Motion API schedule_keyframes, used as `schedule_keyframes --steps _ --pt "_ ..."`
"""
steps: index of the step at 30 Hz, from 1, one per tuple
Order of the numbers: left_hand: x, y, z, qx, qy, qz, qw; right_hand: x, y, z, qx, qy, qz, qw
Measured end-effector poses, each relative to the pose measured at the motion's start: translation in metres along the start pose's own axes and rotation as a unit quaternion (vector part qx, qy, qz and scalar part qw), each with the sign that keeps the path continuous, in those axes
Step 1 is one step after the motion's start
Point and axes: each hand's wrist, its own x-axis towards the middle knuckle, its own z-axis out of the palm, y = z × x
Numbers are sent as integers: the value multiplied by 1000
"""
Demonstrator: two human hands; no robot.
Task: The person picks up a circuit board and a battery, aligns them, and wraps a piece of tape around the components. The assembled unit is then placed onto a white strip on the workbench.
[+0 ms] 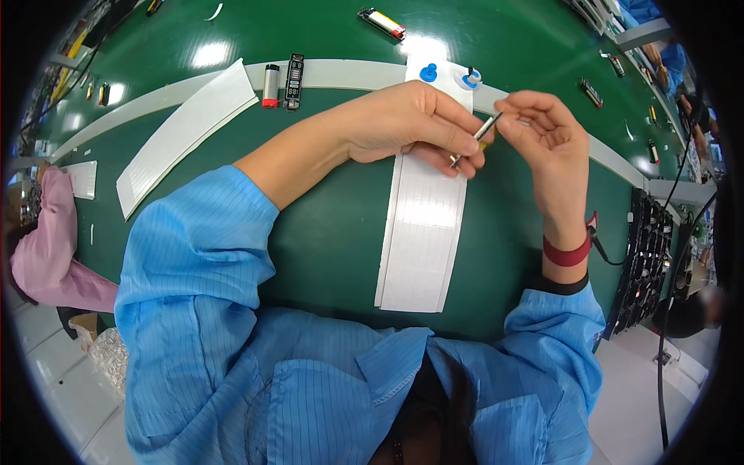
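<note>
My left hand (pixel 434 128) is closed round a small narrow circuit board (pixel 487 126), seen nearly edge-on, with a metal piece at its lower end. A bit of yellow shows behind the fingers; the rest is hidden. At the board's upper end, the thumb and forefinger of my right hand (pixel 546 139) pinch together, with the other fingers loosely curled. Beneath the hands lies a long white strip sheet (pixel 422 248). Just beyond them stand a blue knob-like piece (pixel 428 72) and a blue-and-white piece (pixel 470 78).
Left of my hands lie a white sheet stack (pixel 186 139), a red-and-white battery cell (pixel 270 87) and a black circuit board (pixel 294 81). Another battery assembly (pixel 382 23) lies farther back. A black tray (pixel 642 260) stands at right. A co-worker's pink sleeve (pixel 54 240) is at left. A red wrist strap (pixel 567 252) has a cord.
</note>
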Motion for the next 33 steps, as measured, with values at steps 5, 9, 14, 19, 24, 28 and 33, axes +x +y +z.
schedule_keyframes --steps 5,9,14,19,24,28,33 --pt "7 -10 9 40 92 56 993 -2 9 1 -30 112 7 993" --pt "9 -16 8 142 126 96 977 1 11 0 37 108 38 993" --pt "7 -19 12 252 133 134 949 1 14 -3 22 106 41 993" --pt "7 -24 14 303 155 183 922 8 30 -13 189 70 137 970" --pt "7 -17 18 131 139 105 976 1 17 -4 137 107 83 981" --pt "6 -15 19 215 158 115 957 0 13 -5 65 102 51 991" --pt "5 -16 19 298 162 154 928 4 18 -9 68 72 31 995"
